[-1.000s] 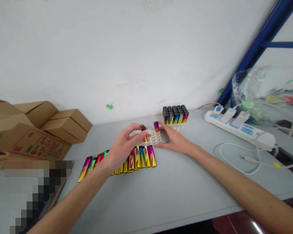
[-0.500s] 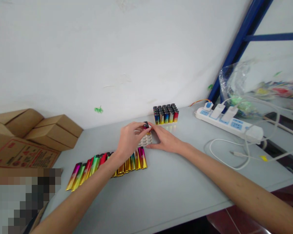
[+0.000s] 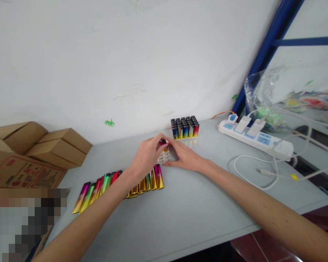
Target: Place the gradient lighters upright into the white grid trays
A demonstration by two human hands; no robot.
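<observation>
My left hand [image 3: 147, 153] is closed, its thumb and fingers pinching a lighter [image 3: 163, 142] with a black top and a magenta-to-gold body. That lighter is upright over a white tray [image 3: 163, 157] with honeycomb-like holes. My right hand [image 3: 186, 156] braces the tray's right side, thumb by the near corner and fingertips at the far end close to the lighter. The far part of the tray is hidden by my hands. In front of the tray, a row of shiny lighters [image 3: 159, 176] lies flat, partly covered by my left forearm.
A block of upright lighters [image 3: 186, 128] stands near the wall. To the right are a white power strip [image 3: 255, 140] with plugs and a looped white cable [image 3: 251, 183]. Cardboard boxes [image 3: 62, 147] sit at the left, and a blue metal frame [image 3: 262, 62] rises at the right.
My left hand has tilted and closed in further over the lighter above the tray. My right hand stays at the tray's side. The view has shifted very slightly.
</observation>
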